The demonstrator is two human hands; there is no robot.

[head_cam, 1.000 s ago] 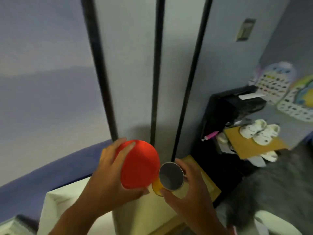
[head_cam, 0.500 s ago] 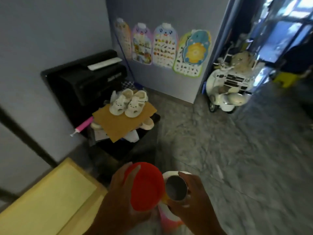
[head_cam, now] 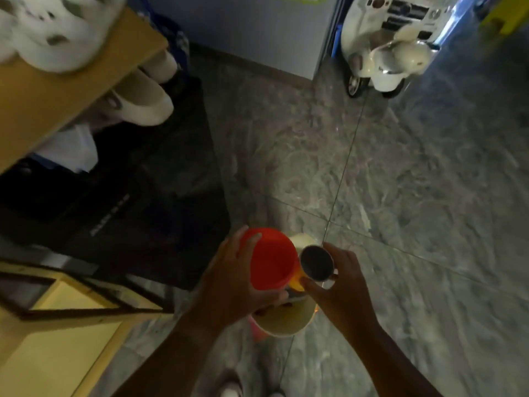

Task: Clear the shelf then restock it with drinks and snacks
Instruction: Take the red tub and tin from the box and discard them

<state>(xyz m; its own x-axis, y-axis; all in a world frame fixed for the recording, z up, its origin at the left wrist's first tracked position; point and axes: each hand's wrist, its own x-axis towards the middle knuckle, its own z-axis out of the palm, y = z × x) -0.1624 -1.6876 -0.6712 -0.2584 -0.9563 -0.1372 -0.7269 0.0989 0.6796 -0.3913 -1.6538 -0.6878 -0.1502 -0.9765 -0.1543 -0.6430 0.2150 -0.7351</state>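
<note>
Left hand (head_cam: 232, 282): fingers curled round a red-lidded tub (head_cam: 272, 259).
Right hand (head_cam: 340, 282): fingers pinch a can (head_cam: 316, 263), touching the tub.
Below: white bucket (head_cam: 286, 322) on grey floor (head_cam: 400, 196).
Left: yellow shelf (head_cam: 57, 339).

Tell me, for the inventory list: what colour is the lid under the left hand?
Red lid, head view.

Grey marble-patterned floor tiles (head_cam: 400, 173) beneath my grip, black cabinet (head_cam: 137, 202) ahead-left of it, yellow wooden shelf (head_cam: 57, 348) to its left, pale wall (head_cam: 257, 30) beyond, white toy scooter (head_cam: 392, 50) ahead-right.
</note>
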